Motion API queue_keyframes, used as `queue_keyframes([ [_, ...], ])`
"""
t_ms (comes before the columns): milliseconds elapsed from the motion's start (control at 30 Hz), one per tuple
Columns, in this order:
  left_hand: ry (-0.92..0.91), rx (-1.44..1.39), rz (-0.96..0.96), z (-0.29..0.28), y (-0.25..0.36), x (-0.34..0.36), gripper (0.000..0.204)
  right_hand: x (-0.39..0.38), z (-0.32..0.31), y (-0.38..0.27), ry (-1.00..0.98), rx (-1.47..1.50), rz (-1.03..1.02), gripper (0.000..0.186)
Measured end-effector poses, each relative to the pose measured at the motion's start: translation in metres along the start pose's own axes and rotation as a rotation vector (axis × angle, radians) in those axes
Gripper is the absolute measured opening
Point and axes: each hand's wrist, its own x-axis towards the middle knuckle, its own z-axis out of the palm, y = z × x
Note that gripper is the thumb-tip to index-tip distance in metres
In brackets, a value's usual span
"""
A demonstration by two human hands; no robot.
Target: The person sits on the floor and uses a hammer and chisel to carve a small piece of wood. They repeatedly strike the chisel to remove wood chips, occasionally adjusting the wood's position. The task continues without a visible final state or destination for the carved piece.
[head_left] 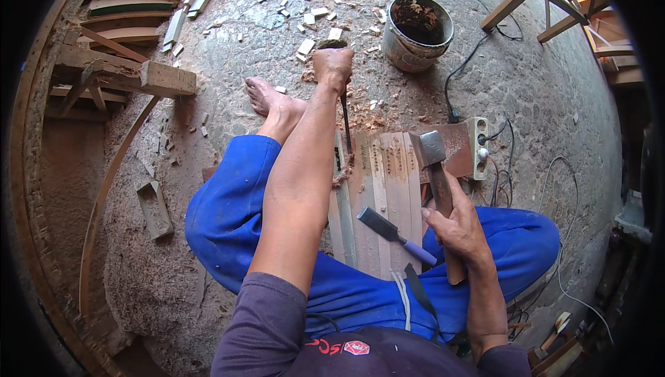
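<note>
My left hand (333,69) is closed around the top of a long, dark chisel (345,115), whose tip meets a slot with wood shavings in the leftmost of several wooden boards (377,200). The boards lie side by side before me, with rows of small dark marks near their far ends. In my right hand (457,223) is a hammer (439,176), gripped by its wooden handle, its metal head raised over the boards' right side. A wide-bladed chisel with a purple handle (418,251) rests across the boards near my lap.
A dirty bucket (415,34) stands beyond the boards, with wood offcuts (305,47) scattered left of it. To the right is a white power strip (479,147) with cables. A wooden beam (166,79) juts in from the left, above a small open box (155,209) on the floor.
</note>
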Motion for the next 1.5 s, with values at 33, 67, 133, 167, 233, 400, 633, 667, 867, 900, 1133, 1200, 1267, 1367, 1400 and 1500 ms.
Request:
queue_keyframes([
  [33, -0.047, -0.030, -0.094, 0.002, -0.001, 0.003, 0.019, 0.001, 0.001, 0.003, -0.009, -0.003, 0.012, 0.077],
  [67, -0.116, -0.116, -0.179, 0.006, 0.002, -0.001, 0.014, 0.001, 0.001, 0.004, -0.030, 0.010, 0.076, 0.078],
  [133, -0.224, -0.139, -0.293, -0.009, -0.021, 0.018, 0.017, 0.004, 0.007, 0.002, -0.074, -0.087, 0.014, 0.077],
  [167, -0.305, -0.125, -0.386, -0.015, -0.030, 0.023, 0.021, 0.008, 0.010, 0.013, -0.058, -0.161, -0.102, 0.077],
  [233, -0.606, -0.056, -0.216, -0.034, -0.014, 0.005, 0.028, 0.010, 0.012, 0.024, -0.060, -0.193, -0.198, 0.075],
  [400, -0.435, -0.518, 0.231, -0.106, 0.084, -0.102, 0.021, 0.014, 0.020, 0.023, -0.143, -0.205, -0.093, 0.075],
  [633, -0.433, -0.427, 0.261, -0.089, 0.025, -0.167, 0.025, 0.018, 0.037, 0.021, -0.141, -0.120, -0.170, 0.075],
  [667, -0.250, -0.398, 0.413, -0.088, 0.021, -0.170, 0.026, 0.017, 0.038, 0.022, -0.139, -0.119, -0.180, 0.075],
  [867, 0.493, 0.313, 1.201, -0.113, 0.061, -0.160, 0.032, 0.019, 0.043, 0.042, -0.147, -0.148, -0.153, 0.075],
  [900, 0.346, 0.079, 1.086, -0.110, 0.060, -0.163, 0.031, 0.022, 0.044, 0.048, -0.151, -0.145, -0.135, 0.075],
  [1133, -0.078, -0.314, 0.742, -0.083, 0.029, -0.164, 0.030, 0.018, 0.043, 0.034, -0.202, -0.090, 0.046, 0.073],
  [1200, -0.075, -0.271, 0.756, -0.079, 0.029, -0.166, 0.031, 0.021, 0.043, 0.040, -0.196, -0.100, 0.001, 0.073],
  [1267, -0.085, -0.278, 0.746, -0.079, 0.028, -0.166, 0.030, 0.021, 0.043, 0.038, -0.199, -0.090, 0.013, 0.073],
  [1367, -0.088, -0.304, 0.742, -0.077, 0.026, -0.165, 0.029, 0.019, 0.041, 0.030, -0.213, -0.057, 0.072, 0.073],
  [1400, -0.088, -0.316, 0.742, -0.076, 0.025, -0.164, 0.029, 0.020, 0.040, 0.033, -0.213, -0.055, 0.060, 0.073],
  [1500, -0.109, -0.336, 0.710, -0.075, 0.026, -0.164, 0.029, 0.023, 0.040, 0.040, -0.215, -0.089, 0.035, 0.073],
])
